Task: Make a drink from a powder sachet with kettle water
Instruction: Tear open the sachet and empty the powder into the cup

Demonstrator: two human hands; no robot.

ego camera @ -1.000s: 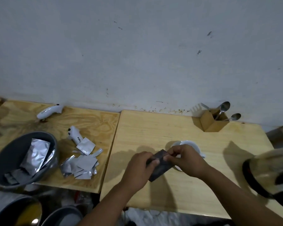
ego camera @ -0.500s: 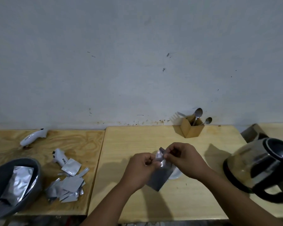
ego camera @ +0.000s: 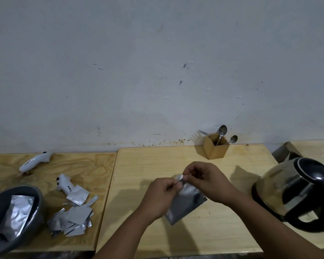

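Note:
A silver foil sachet (ego camera: 185, 203) hangs in the air over the middle of the light wooden table (ego camera: 138, 165). My left hand (ego camera: 160, 197) and my right hand (ego camera: 206, 181) both pinch its top edge, thumbs close together. The top corner is partly torn, and a pale strip shows at my right fingertips. A glass kettle (ego camera: 288, 193) with a black lid and handle stands at the table's right edge. The white cup seen earlier is hidden behind my hands and the sachet.
A wooden holder (ego camera: 214, 148) with two spoons and a fork stands by the wall. On the left table lie a heap of empty sachets (ego camera: 73, 219), two white handheld devices (ego camera: 65, 186), and a grey bowl (ego camera: 39, 202) holding sachets.
The view has tilted up and shifted right, bringing the kettle fully in. My hands have lifted the sachet slightly and moved apart at its top edge, tearing it.

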